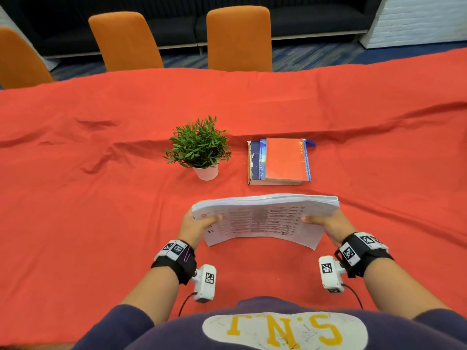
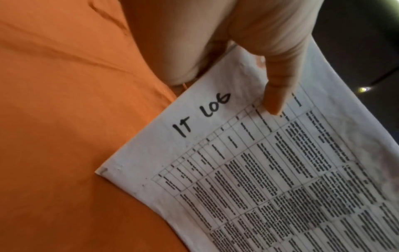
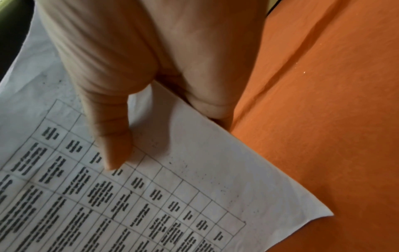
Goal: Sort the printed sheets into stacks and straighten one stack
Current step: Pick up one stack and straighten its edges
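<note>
While both hands clamp the sheaf of printed sheets (image 1: 262, 218) above the table's near edge, left hand (image 1: 195, 227) and right hand (image 1: 331, 227) should loosen slightly, tapping its lower edge square on the red tablecloth (image 1: 101, 198).
</note>
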Available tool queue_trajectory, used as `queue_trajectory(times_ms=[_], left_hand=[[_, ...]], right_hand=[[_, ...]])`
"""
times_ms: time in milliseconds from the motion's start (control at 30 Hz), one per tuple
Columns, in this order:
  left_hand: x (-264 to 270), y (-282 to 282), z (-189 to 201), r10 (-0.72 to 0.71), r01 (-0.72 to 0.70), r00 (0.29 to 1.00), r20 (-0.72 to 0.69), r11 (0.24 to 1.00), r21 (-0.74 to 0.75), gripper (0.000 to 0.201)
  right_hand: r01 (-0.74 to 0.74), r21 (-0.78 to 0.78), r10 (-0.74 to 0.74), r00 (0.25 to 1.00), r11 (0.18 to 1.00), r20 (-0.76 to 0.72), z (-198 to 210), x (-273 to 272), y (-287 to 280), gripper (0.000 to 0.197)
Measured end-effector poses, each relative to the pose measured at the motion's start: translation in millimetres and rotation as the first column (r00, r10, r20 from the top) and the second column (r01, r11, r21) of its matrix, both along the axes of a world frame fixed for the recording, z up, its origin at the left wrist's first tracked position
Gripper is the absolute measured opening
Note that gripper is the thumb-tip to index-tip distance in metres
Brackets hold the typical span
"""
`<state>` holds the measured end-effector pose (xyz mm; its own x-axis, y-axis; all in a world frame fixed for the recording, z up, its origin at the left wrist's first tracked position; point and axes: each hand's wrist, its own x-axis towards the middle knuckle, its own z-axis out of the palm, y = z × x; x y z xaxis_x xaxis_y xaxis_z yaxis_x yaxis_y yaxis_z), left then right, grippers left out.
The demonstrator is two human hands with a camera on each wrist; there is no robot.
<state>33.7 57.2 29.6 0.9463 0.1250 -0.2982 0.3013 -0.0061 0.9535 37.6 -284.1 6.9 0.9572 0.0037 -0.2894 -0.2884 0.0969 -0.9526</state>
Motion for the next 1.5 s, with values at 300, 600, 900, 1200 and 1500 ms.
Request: queue_trajectory(times_ms=[300, 600, 900, 1200, 1500], left_hand=[[7, -4, 9, 0.060, -0.060, 0.998, 0.005, 0.997, -0.045, 0.030], [-7, -14, -10, 0.052, -0.054, 0.995, -0.087, 0.998, -0.025, 0.025], [-9, -13, 6, 0.005, -0.005, 1.000, -0.012, 1.000, 0.025, 0.026], [1, -27, 60, -0.198, 0.163, 0.959, 0.204, 0.971, 0.177, 0.028], [20, -9, 103, -0.289, 0.208, 0.908, 0.303, 0.939, 0.274, 0.017]], right_hand=[[0.024, -0.033, -0.023, 0.999, 0.999, 0.043, 10, 6, 0, 0.085], [-0.034, -0.075, 0.032, 0.999, 0.997, -0.030, -9, -3, -1, 0.089], [0.008, -0.172, -0.007, 1.000, 0.985, 0.002, 30, -1, -22, 0.092], [-0.126, -0.931, 0.541, 0.837, 0.342, 0.086, 129, 14, 49, 0.085], [-0.263, -0.725, 0.419, 0.907, 0.636, 0.039, 129, 34, 37, 0.019]])
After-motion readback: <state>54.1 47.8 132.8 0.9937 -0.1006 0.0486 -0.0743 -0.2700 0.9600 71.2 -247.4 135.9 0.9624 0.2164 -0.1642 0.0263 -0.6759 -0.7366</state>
